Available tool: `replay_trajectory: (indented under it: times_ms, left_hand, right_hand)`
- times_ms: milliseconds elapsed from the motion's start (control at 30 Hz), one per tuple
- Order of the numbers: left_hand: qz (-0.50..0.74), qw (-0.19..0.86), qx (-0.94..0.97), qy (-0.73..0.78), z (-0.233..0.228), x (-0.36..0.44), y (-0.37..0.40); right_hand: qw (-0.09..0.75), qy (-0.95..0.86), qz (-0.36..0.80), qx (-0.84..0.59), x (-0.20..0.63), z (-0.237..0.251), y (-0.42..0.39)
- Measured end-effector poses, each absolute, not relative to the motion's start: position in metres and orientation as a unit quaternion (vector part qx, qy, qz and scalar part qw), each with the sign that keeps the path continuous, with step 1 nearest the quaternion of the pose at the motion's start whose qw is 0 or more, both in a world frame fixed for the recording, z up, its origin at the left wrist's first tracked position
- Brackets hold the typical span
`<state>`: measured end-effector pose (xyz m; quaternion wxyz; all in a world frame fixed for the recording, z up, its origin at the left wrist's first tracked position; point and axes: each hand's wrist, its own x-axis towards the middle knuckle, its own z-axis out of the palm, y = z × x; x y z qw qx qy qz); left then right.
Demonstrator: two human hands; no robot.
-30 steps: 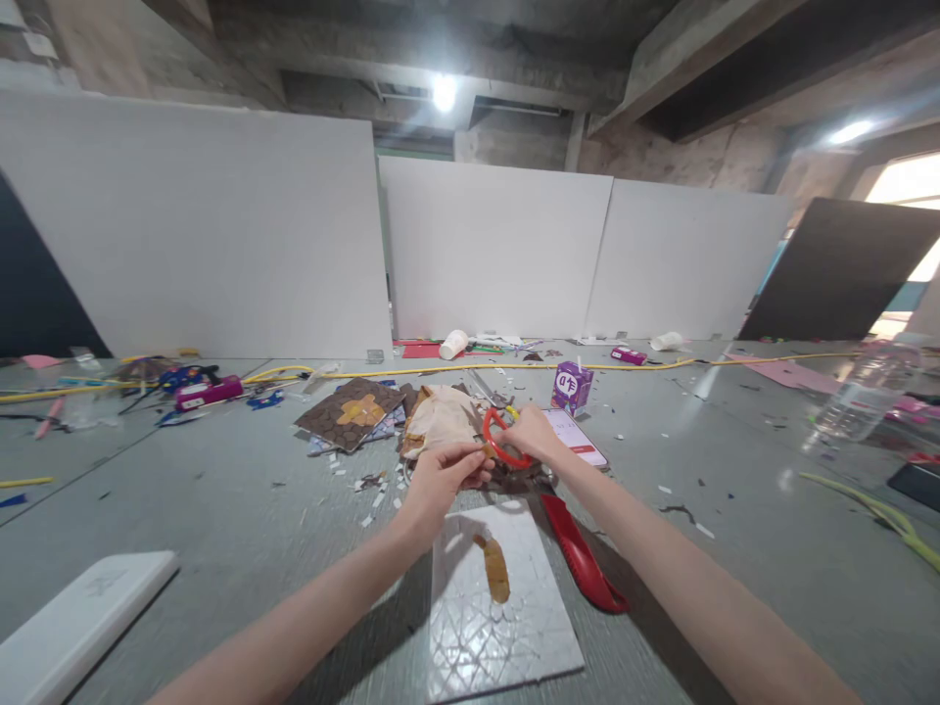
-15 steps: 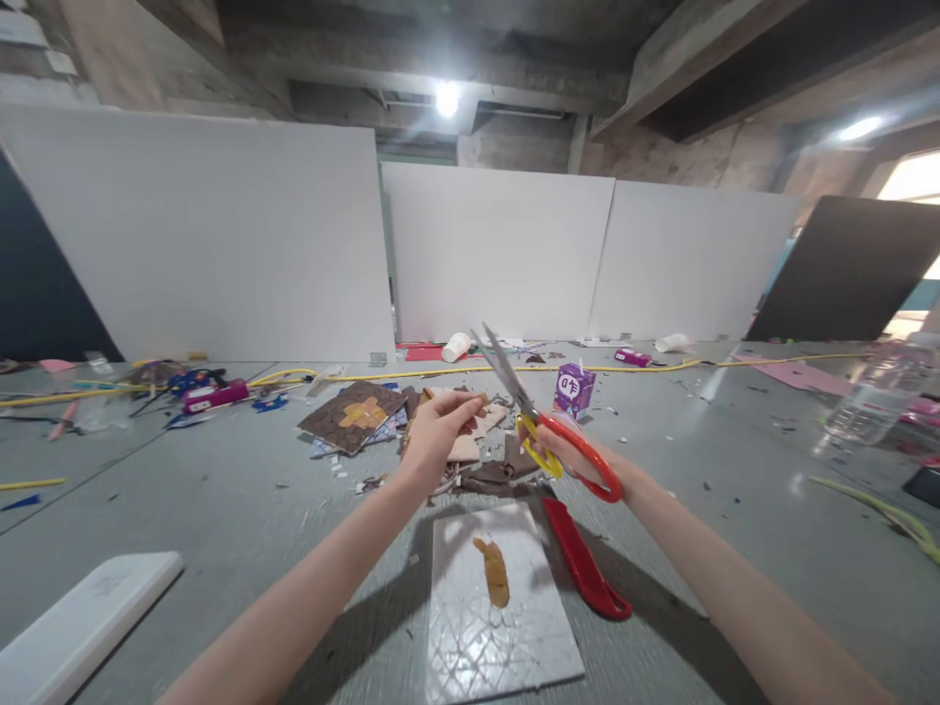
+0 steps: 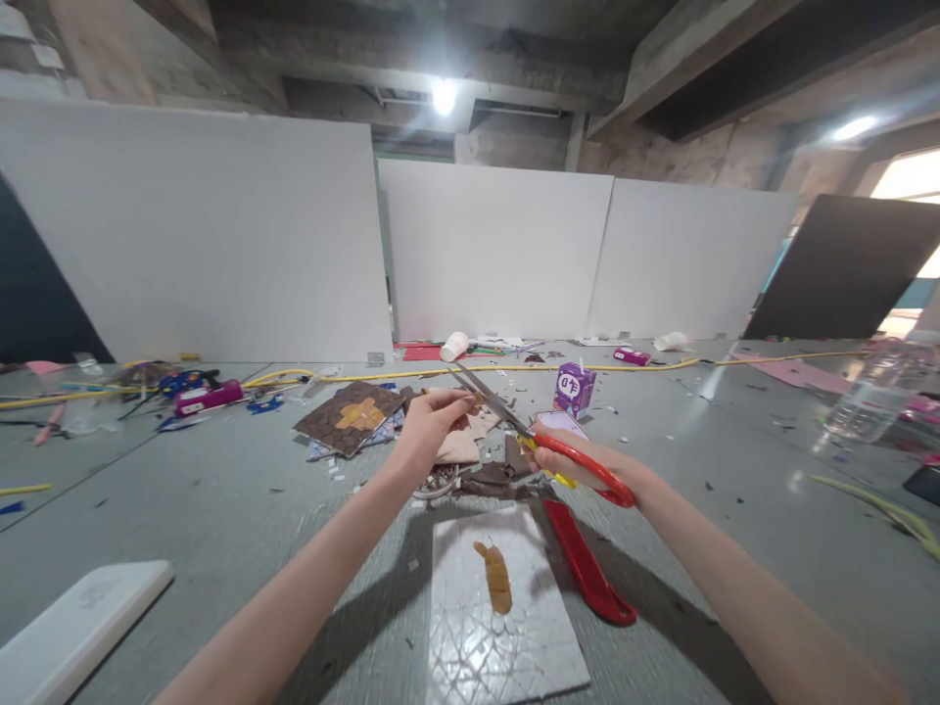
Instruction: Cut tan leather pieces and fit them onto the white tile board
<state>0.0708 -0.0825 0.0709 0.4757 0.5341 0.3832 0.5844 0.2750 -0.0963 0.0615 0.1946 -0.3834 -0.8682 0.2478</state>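
Note:
My left hand [image 3: 433,423] pinches a small tan scrap [image 3: 479,399] between thumb and fingertips, over a heap of cut pieces. In my right hand [image 3: 552,463] is a pair of scissors [image 3: 514,419] with red and yellow handles. Their blades point up and left, just beside the left fingertips; whether they touch the scrap I cannot tell. Below both hands lies a white board [image 3: 506,646] with a crackled pattern, and a mustard-brown shape [image 3: 497,582] rests on it. A red utility knife [image 3: 587,573] lies along its right side.
A dark brown patterned board [image 3: 330,421] with a yellowish shape lies left of the heap of pale fabric [image 3: 459,448] and dark scraps [image 3: 495,478]. Behind my right hand stands a purple carton [image 3: 574,390]. A white slab [image 3: 88,612] is at left, a clear bottle [image 3: 877,397] at right.
The scissors have dropped and tipped left, bringing their blades to the left fingertips. My right hand has turned slightly. My left hand still pinches, shifted a little left.

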Motion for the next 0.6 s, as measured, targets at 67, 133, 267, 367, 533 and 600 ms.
replay_trajectory:
  times_ms: [67,133,267,367,533,600]
  left_hand:
    - [0.582,0.475,0.538,0.382,0.0692,0.0713,-0.0819]
    - [0.581,0.477,0.539,0.380,0.0683,0.0717,-0.0818]
    - [0.582,0.481,0.535,0.378,0.0684,0.0719,-0.0821]
    - [0.579,0.486,0.535,0.377,0.0683,0.0718,-0.0818]
    - [0.571,0.496,0.536,0.375,0.0681,0.0716,-0.0816]
    - [0.569,0.498,0.536,0.375,0.0680,0.0713,-0.0816]
  right_hand:
    - [0.181,-0.869,0.253,-0.385,0.2747,0.0597,-0.0952]
    - [0.176,-0.868,0.252,-0.390,0.2748,0.0585,-0.0943]
    - [0.160,-0.871,0.255,-0.389,0.2747,0.0606,-0.0951]
    - [0.149,-0.869,0.256,-0.397,0.2735,0.0649,-0.0978]
    - [0.144,-0.872,0.257,-0.391,0.2734,0.0653,-0.0966]
    - [0.142,-0.871,0.256,-0.395,0.2750,0.0624,-0.0941]
